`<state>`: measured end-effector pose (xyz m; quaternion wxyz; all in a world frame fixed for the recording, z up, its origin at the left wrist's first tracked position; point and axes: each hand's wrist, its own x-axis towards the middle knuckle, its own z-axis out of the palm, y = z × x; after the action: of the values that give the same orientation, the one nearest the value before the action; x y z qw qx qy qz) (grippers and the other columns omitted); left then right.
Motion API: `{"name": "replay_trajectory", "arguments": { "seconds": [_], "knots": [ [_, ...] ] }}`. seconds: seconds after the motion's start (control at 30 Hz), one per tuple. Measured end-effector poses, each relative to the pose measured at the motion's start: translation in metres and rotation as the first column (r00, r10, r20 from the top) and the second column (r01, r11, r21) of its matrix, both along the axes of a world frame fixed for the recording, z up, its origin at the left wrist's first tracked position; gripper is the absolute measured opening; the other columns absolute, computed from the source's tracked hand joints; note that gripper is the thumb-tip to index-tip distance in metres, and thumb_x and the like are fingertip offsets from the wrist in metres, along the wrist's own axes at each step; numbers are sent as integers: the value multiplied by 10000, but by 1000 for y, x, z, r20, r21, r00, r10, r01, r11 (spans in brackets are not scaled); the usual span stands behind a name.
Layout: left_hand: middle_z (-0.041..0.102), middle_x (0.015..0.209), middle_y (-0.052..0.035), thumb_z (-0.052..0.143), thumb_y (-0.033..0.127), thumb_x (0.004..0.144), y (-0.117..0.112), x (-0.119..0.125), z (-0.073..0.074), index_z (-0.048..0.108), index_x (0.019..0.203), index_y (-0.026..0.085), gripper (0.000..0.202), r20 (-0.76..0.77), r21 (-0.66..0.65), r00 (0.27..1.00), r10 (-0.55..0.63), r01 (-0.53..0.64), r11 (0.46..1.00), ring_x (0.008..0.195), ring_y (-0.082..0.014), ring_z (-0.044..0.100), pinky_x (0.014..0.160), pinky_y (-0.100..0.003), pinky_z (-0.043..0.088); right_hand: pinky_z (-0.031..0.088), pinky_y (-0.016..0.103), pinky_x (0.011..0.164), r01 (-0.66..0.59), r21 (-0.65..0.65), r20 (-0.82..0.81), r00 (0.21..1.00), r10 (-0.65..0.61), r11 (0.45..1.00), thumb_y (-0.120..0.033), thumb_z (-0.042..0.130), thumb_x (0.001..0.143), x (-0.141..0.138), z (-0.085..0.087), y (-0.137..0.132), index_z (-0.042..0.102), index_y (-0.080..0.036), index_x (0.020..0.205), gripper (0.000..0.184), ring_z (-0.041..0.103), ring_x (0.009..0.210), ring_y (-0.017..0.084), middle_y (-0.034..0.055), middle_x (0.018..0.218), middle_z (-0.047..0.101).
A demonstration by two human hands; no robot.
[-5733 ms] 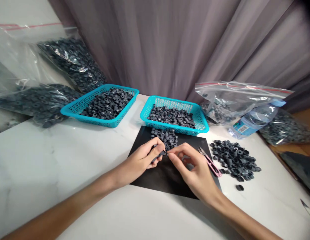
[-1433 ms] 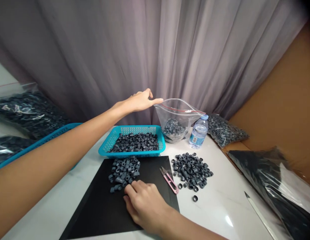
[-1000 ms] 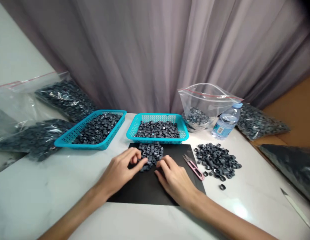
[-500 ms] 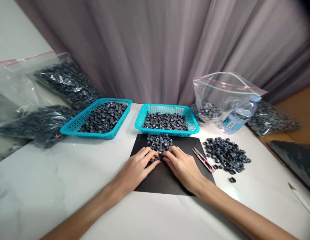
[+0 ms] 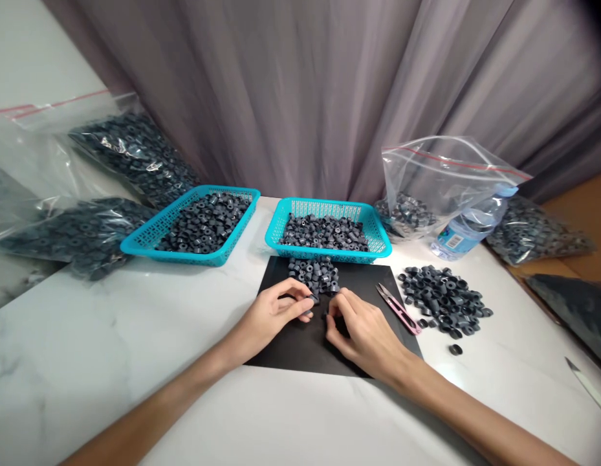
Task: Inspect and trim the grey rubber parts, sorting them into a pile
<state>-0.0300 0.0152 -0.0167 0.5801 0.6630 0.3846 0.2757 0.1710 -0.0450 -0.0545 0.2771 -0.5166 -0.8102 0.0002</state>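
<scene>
Over a black mat (image 5: 300, 353), my left hand (image 5: 273, 314) pinches a small dark grey cylindrical piece (image 5: 314, 298) between thumb and fingers. A hand's breadth or less to its right, my right hand (image 5: 363, 327) has its fingertips drawn together. Something dark shows at those fingertips, too small to make out. Just beyond both hands lies a heap of dark grey short cylinders with holes (image 5: 314, 272). The heap touches the front of a blue plastic basket (image 5: 378, 249) that holds more of them. Pink-handled thread snips (image 5: 400, 309) rest on the mat's right side.
A second blue basket (image 5: 130, 246) of the same pieces stands at left, beside filled plastic bags (image 5: 106, 220). Right of the mat lie a pile of dark rings (image 5: 446, 301), a water bottle (image 5: 468, 226), an open zip bag (image 5: 426, 175) and a pointed white tool (image 5: 584, 382).
My hands have moved apart and lifted off the near edge of the heap. The left now shows a piece in its pinch. The view has shifted slightly.
</scene>
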Motion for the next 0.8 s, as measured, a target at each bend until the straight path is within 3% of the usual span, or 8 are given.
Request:
{"name": "replay_trajectory", "arguments": {
  "seconds": [0.13, 0.33, 0.5, 0.63, 0.8],
  "knots": [
    [666, 998, -18, 701, 390, 855, -5, 2, 6, 645, 990, 199, 240, 70, -195, 996, 48, -33, 980, 895, -161, 668, 883, -300, 511, 414, 311, 647, 23, -25, -13, 1000, -23, 999, -154, 499, 855, 0, 1, -2, 447, -224, 790, 109, 515, 679, 177, 16, 755, 540],
    [711, 1096, -76, 657, 353, 908, -11, 2, 9, 658, 1082, 179, 246, 207, -426, 978, 26, 66, 902, 942, -154, 656, 917, -292, 487, 395, 297, 618, 21, -41, -49, 999, -23, 999, -174, 506, 839, 1, 1, -2, 446, -222, 848, 77, 522, 655, 166, -1, 739, 553],
    [720, 1107, -102, 623, 327, 936, -11, 2, 8, 697, 1089, 157, 240, 308, -475, 951, 24, 132, 870, 956, -172, 668, 914, -302, 492, 431, 295, 624, 22, -18, -110, 994, -24, 1000, -202, 519, 848, 4, 2, -3, 459, -216, 951, 121, 569, 744, 183, 30, 845, 574],
    [732, 1083, -126, 556, 320, 970, -11, 2, 8, 723, 1100, 139, 279, 351, -484, 936, 23, 160, 860, 970, -199, 676, 936, -336, 496, 473, 335, 689, 15, -17, -41, 999, -16, 1000, -230, 535, 865, 3, 3, -2, 499, -213, 1005, 146, 586, 881, 233, 73, 964, 577],
    [730, 1098, -134, 526, 327, 981, -12, 2, 8, 736, 1097, 135, 307, 379, -495, 926, 10, 193, 847, 1028, -227, 680, 1004, -380, 482, 489, 350, 712, -21, -62, -11, 1000, 21, 998, -229, 539, 892, 4, 2, -2, 539, -214, 1000, 109, 583, 853, 227, 75, 978, 551]
  ]
}}
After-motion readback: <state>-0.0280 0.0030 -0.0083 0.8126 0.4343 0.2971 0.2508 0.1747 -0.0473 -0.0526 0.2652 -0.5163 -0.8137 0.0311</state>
